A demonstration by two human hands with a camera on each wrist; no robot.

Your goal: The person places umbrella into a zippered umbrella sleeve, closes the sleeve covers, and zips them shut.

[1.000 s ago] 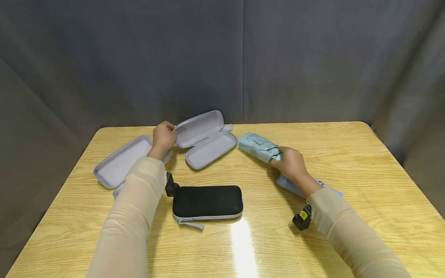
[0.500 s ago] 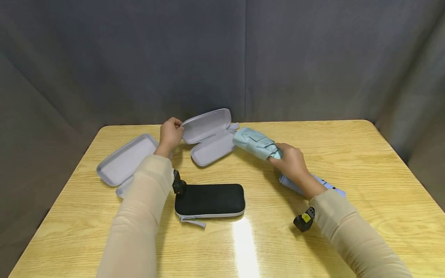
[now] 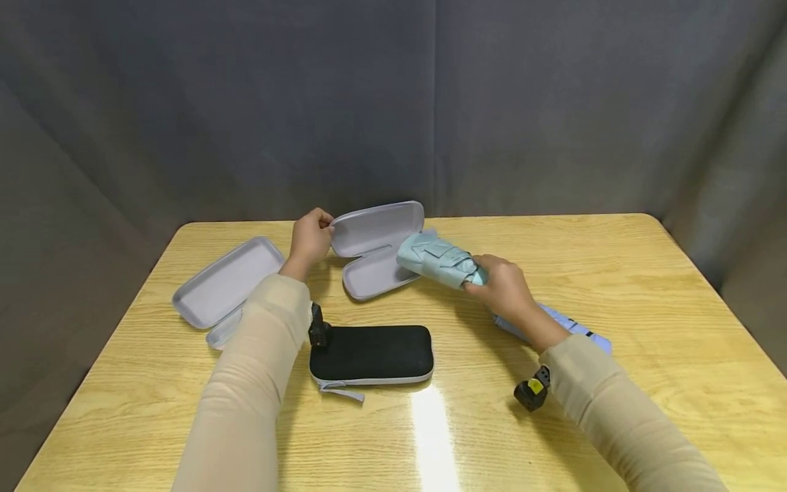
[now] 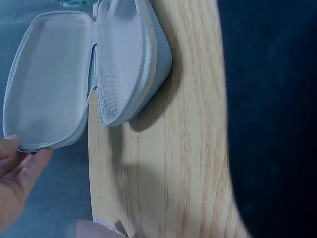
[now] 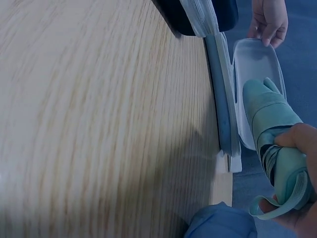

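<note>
My left hand (image 3: pixel 310 239) pinches the lid edge of an unzipped grey hard case (image 3: pixel 378 229), its lid tilted up at the table's back. In the left wrist view the thumb and fingers (image 4: pixel 32 168) grip the corner of that case (image 4: pixel 49 74). My right hand (image 3: pixel 505 287) grips a folded mint-green umbrella (image 3: pixel 436 258) by one end. Its far end hangs over the right part of the case's lower half. The right wrist view shows a strap loop (image 5: pixel 282 203) on the umbrella (image 5: pixel 272 116). Below my right forearm lies a blue folded umbrella (image 3: pixel 572 324), partly hidden.
A second grey case (image 3: pixel 227 280) lies unzipped at the left, partly behind my left sleeve. In the middle of the wooden table (image 3: pixel 479 437) sits a closed black case (image 3: pixel 371 352) with a grey zip and pull tab. A dark curtain (image 3: pixel 393 102) hangs behind the table.
My right hand has carried the mint-green umbrella leftward, so that its end now overlaps the case. The left hand keeps its pinch on the lid, which has shifted slightly right.
</note>
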